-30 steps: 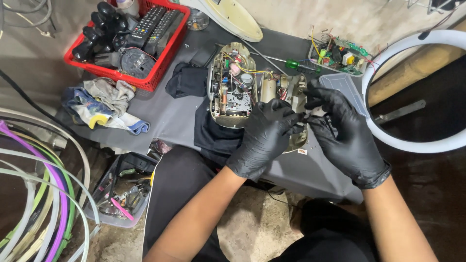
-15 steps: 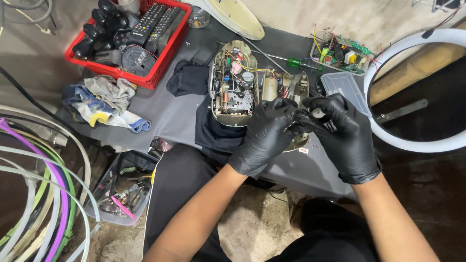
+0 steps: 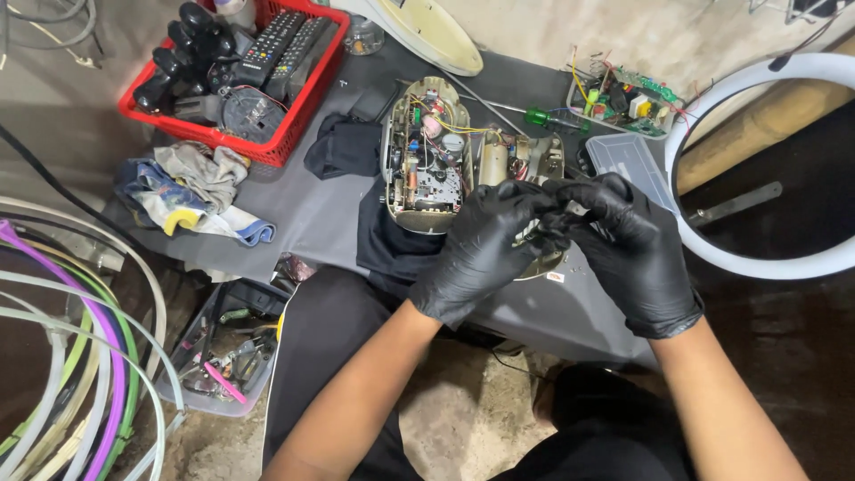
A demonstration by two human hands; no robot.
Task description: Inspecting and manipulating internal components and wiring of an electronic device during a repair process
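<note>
Both my hands wear black gloves and meet over the right half of an opened electronic device (image 3: 423,165), whose circuit boards, wires and small parts lie exposed. My left hand (image 3: 485,249) and my right hand (image 3: 628,245) pinch a small dark part (image 3: 570,210) between their fingertips; most of it is hidden by the fingers. The device rests on a black cloth (image 3: 383,236) on the grey table (image 3: 303,209). Its second half (image 3: 517,156) lies just beyond my fingers.
A red basket (image 3: 294,134) with remote controls (image 3: 276,40) stands at the back left, rags (image 3: 191,191) beside it. A green-handled screwdriver (image 3: 543,117), a circuit board (image 3: 623,98), a clear box (image 3: 623,156) and a white ring light (image 3: 757,258) lie right. Coloured hoops (image 3: 89,356) and a tool bin (image 3: 223,356) sit below left.
My hands have drawn closer together, fingertips now meeting over the device's right half. The view has shifted slightly; the device has not moved.
</note>
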